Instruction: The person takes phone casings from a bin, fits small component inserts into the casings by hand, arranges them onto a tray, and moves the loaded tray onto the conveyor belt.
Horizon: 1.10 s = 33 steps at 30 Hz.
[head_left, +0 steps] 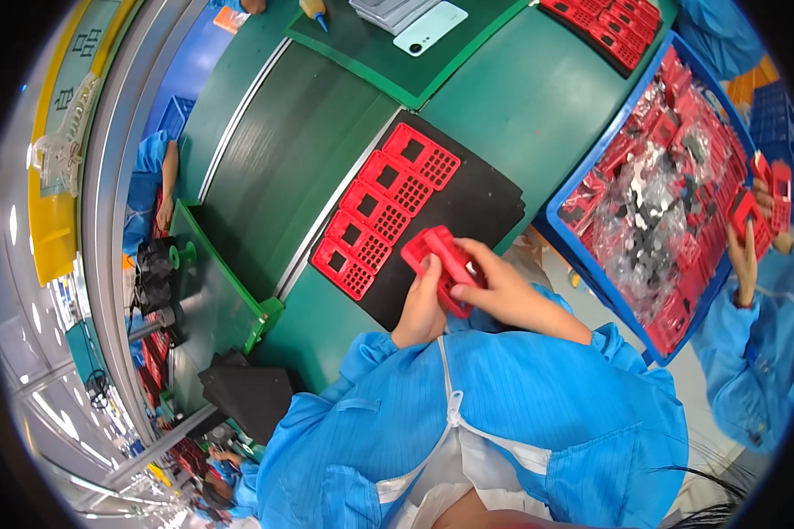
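Note:
Close in front of my chest, both hands hold red plastic phone housings, at least two pieces lying against each other. My left hand grips them from the left with the thumb up along the side. My right hand closes on their right edge, and its fingers hide part of the pieces. Just beyond, several red keypad-phone housings lie in a slanted row along the left part of a black mat. Each one shows a square window and a grid of key holes.
At right stands a blue crate of red housings and clear plastic bags; beside it another person's hand holds red housings. Beyond are a smartphone and more housings. A conveyor belt and black sheets lie left.

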Tool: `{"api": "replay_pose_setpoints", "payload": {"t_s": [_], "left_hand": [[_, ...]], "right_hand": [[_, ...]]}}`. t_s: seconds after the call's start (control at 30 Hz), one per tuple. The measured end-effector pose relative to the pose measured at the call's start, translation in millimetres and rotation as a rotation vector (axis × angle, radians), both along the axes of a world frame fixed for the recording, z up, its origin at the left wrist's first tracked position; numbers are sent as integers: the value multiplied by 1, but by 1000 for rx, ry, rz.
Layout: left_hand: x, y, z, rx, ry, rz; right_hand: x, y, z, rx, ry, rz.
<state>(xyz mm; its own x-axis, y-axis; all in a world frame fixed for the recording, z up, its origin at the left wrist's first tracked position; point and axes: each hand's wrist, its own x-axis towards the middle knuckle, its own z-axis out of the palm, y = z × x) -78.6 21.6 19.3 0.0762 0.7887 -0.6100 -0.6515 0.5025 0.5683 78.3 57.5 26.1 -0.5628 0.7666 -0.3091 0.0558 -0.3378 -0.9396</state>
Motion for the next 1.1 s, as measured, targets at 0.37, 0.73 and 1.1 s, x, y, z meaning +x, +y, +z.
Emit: {"api": "replay_pose_setpoints", "payload": {"t_s": [0.37, 0.73, 1.1], "left_hand": [[-19, -18, -3, 49, 743, 455], [-43, -137, -19, -81, 738, 357], [-59, -197, -30, 177, 1631, -298]], "right_hand": [[51, 117, 16, 493, -544, 719], [-37, 122, 19, 446, -606, 1029], [-2, 5, -27, 1177, -623, 595]]}}
